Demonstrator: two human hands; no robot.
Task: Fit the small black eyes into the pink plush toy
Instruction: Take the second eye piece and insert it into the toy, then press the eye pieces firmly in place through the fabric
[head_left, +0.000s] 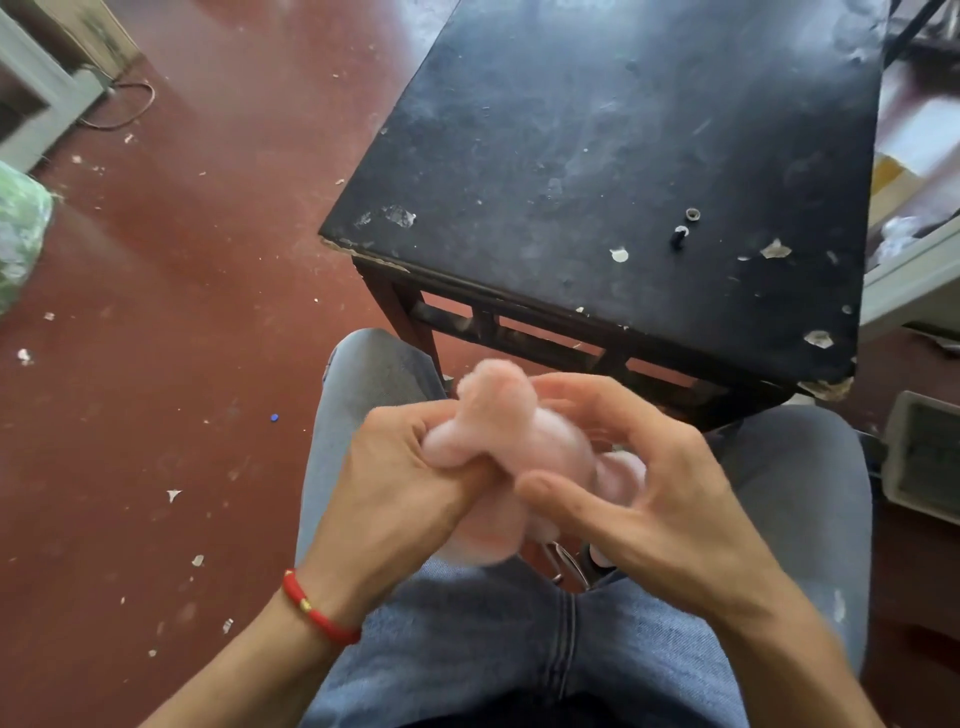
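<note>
The pink plush toy (519, 441) is held over my lap, blurred by motion. My left hand (410, 478) grips its left side, thumb pressed into the fabric. My right hand (644, 478) cups its right side with the thumb across the front. A small black eye (678, 237) lies on the black table with a small round washer (692, 213) just beyond it. I cannot tell whether an eye sits in the toy.
The worn black table (597, 130) stands right ahead of my knees, its front edge just past my hands. Red floor (182, 312) with scraps spreads to the left. A grey tray (924, 457) sits at the right, and clutter lies on a shelf at the far right.
</note>
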